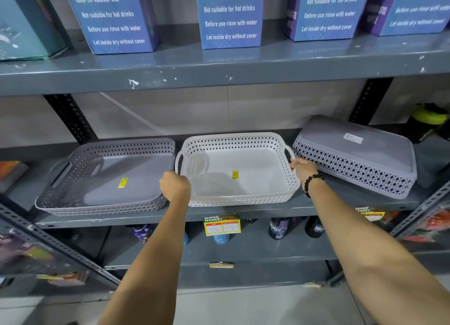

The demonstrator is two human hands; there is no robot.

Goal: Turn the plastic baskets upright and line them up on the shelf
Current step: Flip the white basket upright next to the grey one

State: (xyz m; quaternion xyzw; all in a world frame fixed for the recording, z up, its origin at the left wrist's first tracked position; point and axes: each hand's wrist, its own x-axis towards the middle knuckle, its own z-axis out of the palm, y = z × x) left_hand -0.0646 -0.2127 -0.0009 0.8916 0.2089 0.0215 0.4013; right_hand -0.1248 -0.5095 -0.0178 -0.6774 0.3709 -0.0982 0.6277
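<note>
Three perforated plastic baskets sit on the grey middle shelf (170,218). A white basket (243,168) stands upright in the centre, a yellow sticker on its floor. My left hand (175,185) grips its left rim by the handle, and my right hand (302,168), a black bead bracelet on the wrist, grips its right handle. To the left lies a grey basket (107,178), upright, touching the white one. On the right a lilac-grey basket (358,156) rests upside down and tilted, its flat bottom facing up.
Blue printed boxes (229,15) stand on the shelf above. A dark bottle with a green lid (428,122) is at the far right of the middle shelf. Bottles (280,227) fill the shelf below, behind a yellow price tag (221,224). Slotted metal uprights frame both sides.
</note>
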